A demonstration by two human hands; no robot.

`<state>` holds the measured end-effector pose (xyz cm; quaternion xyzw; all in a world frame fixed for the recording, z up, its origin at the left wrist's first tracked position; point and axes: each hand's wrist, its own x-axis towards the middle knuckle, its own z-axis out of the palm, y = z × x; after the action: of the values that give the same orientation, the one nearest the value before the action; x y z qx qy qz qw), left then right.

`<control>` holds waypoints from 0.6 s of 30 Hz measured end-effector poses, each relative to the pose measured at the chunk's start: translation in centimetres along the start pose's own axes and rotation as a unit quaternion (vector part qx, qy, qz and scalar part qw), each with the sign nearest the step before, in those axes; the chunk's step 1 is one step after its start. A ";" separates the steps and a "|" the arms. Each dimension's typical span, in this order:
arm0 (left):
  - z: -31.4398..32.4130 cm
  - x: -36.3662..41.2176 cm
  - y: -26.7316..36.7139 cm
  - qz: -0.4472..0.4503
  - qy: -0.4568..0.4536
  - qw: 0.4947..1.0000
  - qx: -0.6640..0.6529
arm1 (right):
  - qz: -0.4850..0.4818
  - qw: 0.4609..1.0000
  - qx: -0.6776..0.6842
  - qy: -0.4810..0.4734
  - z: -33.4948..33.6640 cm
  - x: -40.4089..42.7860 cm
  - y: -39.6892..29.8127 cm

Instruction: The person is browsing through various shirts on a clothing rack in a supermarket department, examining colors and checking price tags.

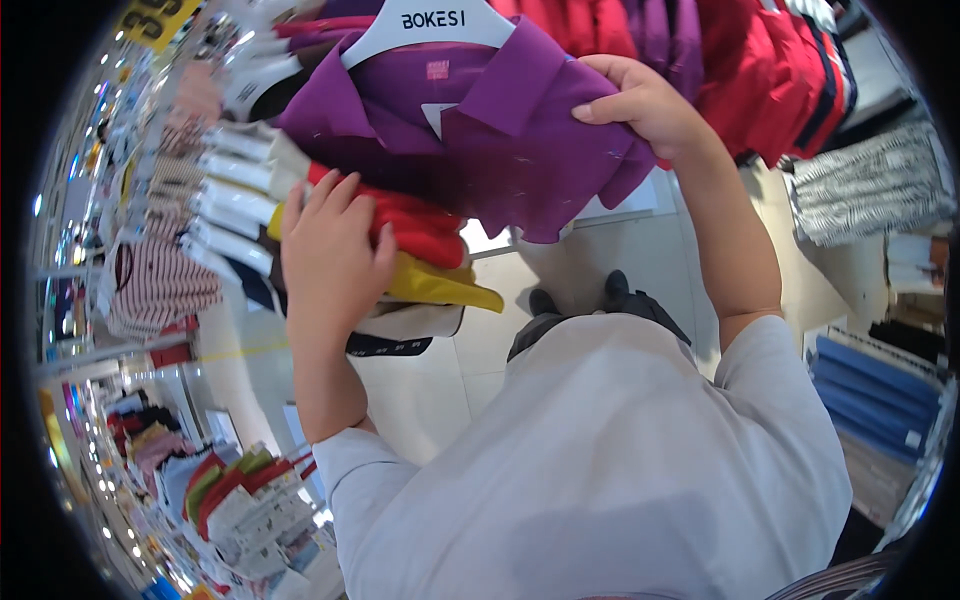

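A purple collared shirt (525, 172) hangs on a white hanger (435, 34) that bears writing. My right hand (645, 109) grips the shirt at its shoulder on the right side, thumb in front. A small pink label and a white tag show inside the collar. My left hand (330, 247) lies over a row of hanging garments, its fingers apart and its palm hidden. Close beside those fingers are a red garment (420, 225) and a yellow garment (442, 283), with white hangers (232, 199) lined up to the left.
Red garments (772, 75) hang at the upper right. Folded blue clothes (874, 394) and a patterned black-and-white stack (870, 187) are on the right. A striped top (157, 281) hangs at the left, more clothing (240, 502) lower down. Pale floor tiles (480, 367) show below.
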<state>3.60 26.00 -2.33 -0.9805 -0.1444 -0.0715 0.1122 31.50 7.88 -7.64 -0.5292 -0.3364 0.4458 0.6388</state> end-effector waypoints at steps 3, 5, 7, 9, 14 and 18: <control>0.6 -0.5 0.8 -0.016 0.043 0.999 -0.019 | -0.014 0.997 -0.076 0.023 -3.1 -4.8 -2.1; 1.8 -0.4 1.7 -0.015 0.048 0.999 -0.017 | -0.011 0.992 -0.125 0.028 -5.5 -7.8 -2.7; 3.0 0.2 3.5 -0.029 0.112 0.990 -0.087 | -0.032 0.992 -0.124 0.001 -7.6 -10.4 -3.0; 5.6 1.0 6.8 -0.036 0.149 0.978 -0.143 | -0.025 0.995 -0.096 -0.008 -9.2 -12.3 -2.8; 7.1 3.5 12.0 -0.155 0.346 0.838 -0.394 | -0.009 0.993 -0.112 -0.031 -12.6 -16.1 -4.1; 7.2 5.6 16.4 -0.195 0.238 0.749 -0.587 | 0.011 0.997 -0.074 -0.025 -16.9 -18.7 -4.1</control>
<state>14.58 13.91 -11.60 -0.7547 -0.2311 -0.3939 -0.4711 40.61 -15.93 -6.52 -0.5672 -0.3782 0.4398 0.5846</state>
